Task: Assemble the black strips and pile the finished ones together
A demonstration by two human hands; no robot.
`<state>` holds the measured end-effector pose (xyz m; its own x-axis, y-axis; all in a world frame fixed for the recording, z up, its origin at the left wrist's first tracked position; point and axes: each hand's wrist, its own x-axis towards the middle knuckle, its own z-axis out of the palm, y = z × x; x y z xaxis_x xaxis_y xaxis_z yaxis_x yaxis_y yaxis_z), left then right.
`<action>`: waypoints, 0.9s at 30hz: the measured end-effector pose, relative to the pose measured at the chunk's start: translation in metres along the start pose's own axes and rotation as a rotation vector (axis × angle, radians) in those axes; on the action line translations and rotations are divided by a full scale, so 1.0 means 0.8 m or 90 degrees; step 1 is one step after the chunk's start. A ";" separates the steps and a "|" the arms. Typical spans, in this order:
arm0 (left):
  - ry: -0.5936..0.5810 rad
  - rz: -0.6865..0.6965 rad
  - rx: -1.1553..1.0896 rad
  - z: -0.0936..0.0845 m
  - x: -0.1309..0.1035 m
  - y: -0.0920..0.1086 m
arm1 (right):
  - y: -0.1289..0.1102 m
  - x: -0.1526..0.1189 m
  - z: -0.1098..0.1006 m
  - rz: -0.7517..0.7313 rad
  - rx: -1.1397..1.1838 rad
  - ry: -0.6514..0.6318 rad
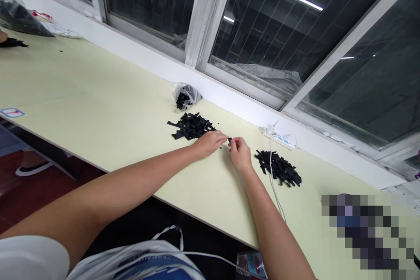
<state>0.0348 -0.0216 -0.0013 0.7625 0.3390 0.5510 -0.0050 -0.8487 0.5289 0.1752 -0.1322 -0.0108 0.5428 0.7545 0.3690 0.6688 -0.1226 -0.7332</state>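
My right hand (241, 153) is closed, pinching a small black fabric strip (230, 140) between thumb and fingers just above the table. Close by on the left, my left hand (210, 143) has its fingers drawn together, their tips right beside the strip. Whether those fingertips hold anything is too small to tell. Beyond my left hand lies a loose pile of black strips (192, 126), partly covered by it. A second pile of similar black strips (278, 168) is to the right of my right hand. Tiny dark bits (220, 148) dot the tabletop near my fingers.
A clear plastic bag (186, 96) of black pieces stands near the window ledge. A white cable (271, 170) runs from a power strip (278, 138) across the right pile. At far left, another person's hand (2, 36) is near a large bag (19, 15).
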 end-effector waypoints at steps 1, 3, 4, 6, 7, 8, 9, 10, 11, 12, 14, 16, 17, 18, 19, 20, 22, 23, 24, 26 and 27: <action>0.009 0.001 -0.011 0.000 0.000 0.000 | 0.000 0.000 0.000 -0.002 -0.003 -0.002; 0.021 -0.005 -0.022 0.002 0.000 0.000 | 0.000 0.000 0.000 -0.004 -0.009 -0.006; 0.023 -0.009 -0.020 0.002 0.000 -0.001 | 0.000 0.000 0.000 -0.005 -0.011 -0.007; 0.025 -0.018 -0.013 0.003 0.001 -0.001 | 0.000 -0.001 0.000 -0.005 -0.010 -0.010; 0.025 -0.021 -0.010 0.004 0.001 -0.002 | 0.000 -0.001 0.000 -0.005 -0.009 -0.012; 0.025 -0.022 -0.009 0.004 0.001 -0.002 | 0.000 -0.001 0.000 -0.005 -0.009 -0.014; 0.024 -0.025 -0.010 0.004 0.001 -0.002 | -0.001 -0.001 0.000 -0.006 -0.009 -0.016; 0.022 -0.028 -0.013 0.004 0.001 -0.002 | -0.001 -0.001 0.000 -0.007 -0.009 -0.019; 0.018 -0.031 -0.015 0.004 0.001 -0.002 | -0.002 -0.002 0.000 -0.008 -0.011 -0.021; 0.013 -0.032 -0.018 0.004 0.001 -0.002 | -0.003 -0.002 0.000 -0.011 -0.015 -0.024; 0.014 -0.021 -0.022 0.003 0.000 -0.002 | -0.006 -0.004 -0.002 -0.025 -0.027 -0.028; 0.029 0.000 -0.029 0.002 0.000 -0.001 | -0.008 -0.004 -0.003 -0.052 -0.041 -0.035; 0.038 0.007 -0.036 0.001 0.000 0.000 | -0.009 -0.004 -0.003 -0.066 -0.044 -0.041; 0.043 0.011 -0.046 0.000 -0.001 0.000 | -0.010 -0.004 -0.003 -0.079 -0.038 -0.048; 0.040 0.011 -0.058 0.000 -0.001 0.001 | -0.010 -0.004 -0.003 -0.087 -0.023 -0.057; 0.032 0.009 -0.070 0.000 -0.001 0.002 | -0.009 -0.004 -0.002 -0.091 -0.002 -0.067; 0.015 0.001 -0.083 0.000 -0.001 0.002 | -0.007 -0.002 0.000 -0.087 0.042 -0.090; 0.013 -0.003 -0.081 0.000 -0.001 0.002 | -0.006 -0.002 0.001 -0.080 0.060 -0.101; 0.015 -0.006 -0.074 0.001 -0.001 0.002 | -0.005 -0.001 0.002 -0.071 0.072 -0.110; 0.028 -0.007 -0.053 0.002 -0.001 0.001 | -0.002 0.001 0.004 -0.059 0.082 -0.118; 0.034 -0.007 -0.044 0.002 -0.001 0.001 | -0.001 0.002 0.004 -0.056 0.084 -0.118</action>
<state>0.0356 -0.0232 -0.0024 0.7275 0.3711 0.5771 -0.0425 -0.8152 0.5777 0.1733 -0.1288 -0.0115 0.3747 0.8657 0.3319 0.6305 0.0245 -0.7758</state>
